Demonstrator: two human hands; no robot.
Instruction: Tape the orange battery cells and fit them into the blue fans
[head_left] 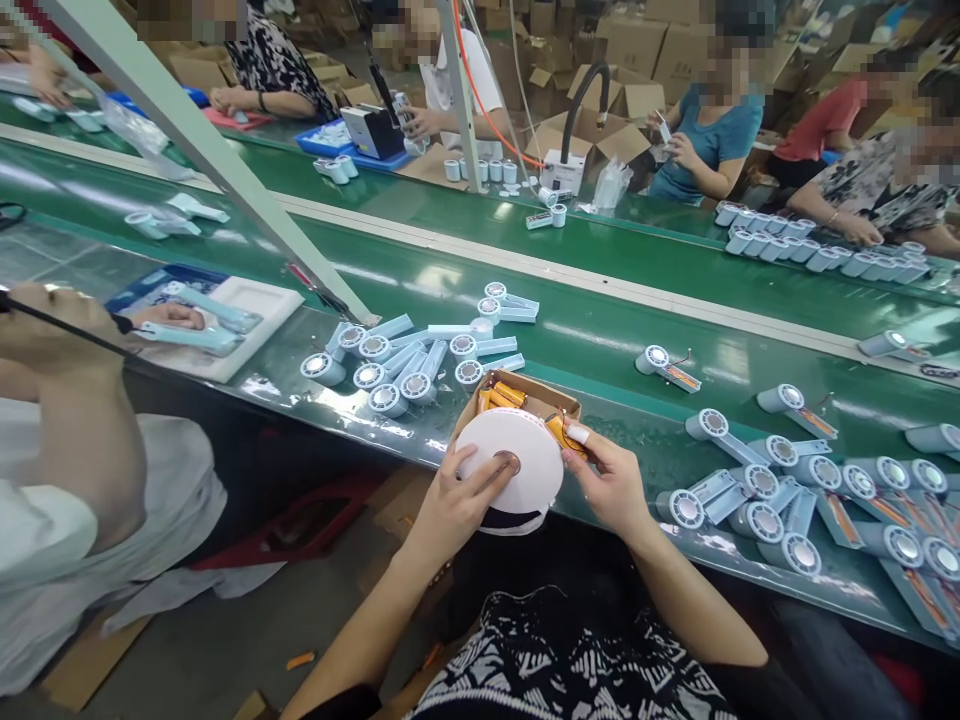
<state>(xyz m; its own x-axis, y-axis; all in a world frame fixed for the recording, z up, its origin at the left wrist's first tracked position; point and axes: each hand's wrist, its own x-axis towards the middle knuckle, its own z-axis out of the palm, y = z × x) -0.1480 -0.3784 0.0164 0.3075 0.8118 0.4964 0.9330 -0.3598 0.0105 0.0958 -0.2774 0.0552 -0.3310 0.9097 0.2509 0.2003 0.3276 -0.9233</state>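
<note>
Left hand (466,498) grips the white reel (534,440), right hand (613,482) pinches an orange piece (559,431); slack fingers could drop it off the table's (420,437) near edge!

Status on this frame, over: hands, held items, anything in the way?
Left hand holding white round roll. Right hand pinching orange wired cylinder at roll's edge. Roll partly blocking view of brown cardboard box.
</note>
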